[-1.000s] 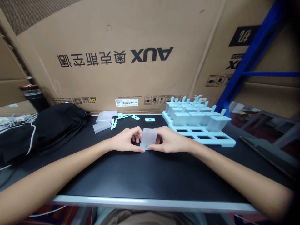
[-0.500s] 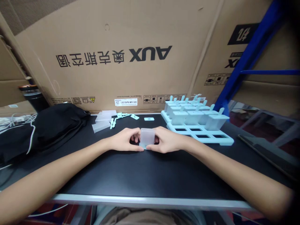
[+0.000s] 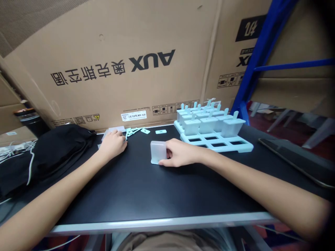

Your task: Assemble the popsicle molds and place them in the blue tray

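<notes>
My right hand (image 3: pixel 178 152) grips a frosted popsicle mould (image 3: pixel 158 152) by its right side. The mould stands upside down on the black table, its light blue lid (image 3: pixel 155 162) at the bottom. Farther left, my left hand (image 3: pixel 114 142) rests with curled fingers among the loose parts. Its fingertips are beside the light blue popsicle sticks (image 3: pixel 134 131); what they hold, if anything, is hidden. Partly covered by this hand are loose frosted moulds (image 3: pixel 117 128). Two flat light blue lids (image 3: pixel 161 131) lie behind the held mould.
A light blue rack (image 3: pixel 216 149) at the right holds several moulds with sticks upright, with bare slots along its front. A black cloth bag (image 3: pixel 65 143) and cables lie left. Cardboard boxes (image 3: pixel 104 94) stand behind. A dark flat object (image 3: pixel 293 162) lies at the right edge.
My left hand has let go of the mould and moved left and back to the loose parts. My right hand still holds the mould. The camera view has shifted slightly.
</notes>
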`<state>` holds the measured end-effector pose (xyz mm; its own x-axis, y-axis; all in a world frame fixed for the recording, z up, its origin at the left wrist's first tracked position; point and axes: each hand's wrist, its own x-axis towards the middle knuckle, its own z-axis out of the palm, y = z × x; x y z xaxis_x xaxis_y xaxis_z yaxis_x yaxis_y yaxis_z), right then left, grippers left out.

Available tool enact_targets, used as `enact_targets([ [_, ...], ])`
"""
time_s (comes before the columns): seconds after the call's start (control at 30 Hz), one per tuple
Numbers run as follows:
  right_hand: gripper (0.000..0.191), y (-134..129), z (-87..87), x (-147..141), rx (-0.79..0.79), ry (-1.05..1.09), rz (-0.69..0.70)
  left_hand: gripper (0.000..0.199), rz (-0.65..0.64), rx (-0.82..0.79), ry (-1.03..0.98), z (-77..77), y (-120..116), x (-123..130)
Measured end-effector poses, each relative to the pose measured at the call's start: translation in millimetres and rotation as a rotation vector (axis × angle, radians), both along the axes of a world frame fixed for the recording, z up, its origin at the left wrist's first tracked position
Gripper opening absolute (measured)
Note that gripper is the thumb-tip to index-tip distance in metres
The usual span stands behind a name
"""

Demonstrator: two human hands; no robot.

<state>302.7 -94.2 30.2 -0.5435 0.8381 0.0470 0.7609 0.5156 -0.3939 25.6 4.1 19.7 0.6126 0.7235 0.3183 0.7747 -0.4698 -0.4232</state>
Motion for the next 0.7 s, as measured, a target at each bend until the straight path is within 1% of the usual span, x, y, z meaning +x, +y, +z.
enact_targets([
  [0.17, 0.03, 3.1, 2.7, 7.5, 0.008, 0.046, 0.033, 0.02, -0.097, -0.199, -0.18, -1.4, -9.1, 13.4],
  [0.2, 0.029, 4.1, 3.1, 8.9, 0.004, 0.079, 0.016, 0.017, -0.1, -0.247, -0.23, -1.9, -10.8, 15.0],
  [0.27, 0.029, 6.7, 2.8, 11.3, -0.013, 0.185, -0.071, 0.01, -0.109, -0.346, -0.347, -3.9, -12.5, 17.0],
  [0.33, 0.031, 10.0, 0.9, 12.8, -0.046, 0.347, -0.167, 0.006, -0.155, -0.451, -0.479, -6.7, -12.4, 17.9],
  [0.43, 0.038, 15.4, -4.0, 12.8, -0.106, 0.619, -0.244, 0.012, -0.272, -0.615, -0.69, -11.2, -11.6, 19.8],
  [0.5, 0.047, 18.4, -7.7, 11.9, -0.119, 0.75, -0.284, 0.017, -0.365, -0.721, -0.81, -14.0, -12.9, 22.3],
  [0.6, 0.058, 21.1, -12.3, 10.8, -0.101, 0.863, -0.337, 0.022, -0.499, -0.819, -0.927, -18.0, -18.0, 26.8],
  [0.7, 0.062, 21.4, -14.0, 10.2, -0.094, 0.91, -0.315, 0.024, -0.561, -0.857, -0.98, -21.7, -23.3, 30.5],
])
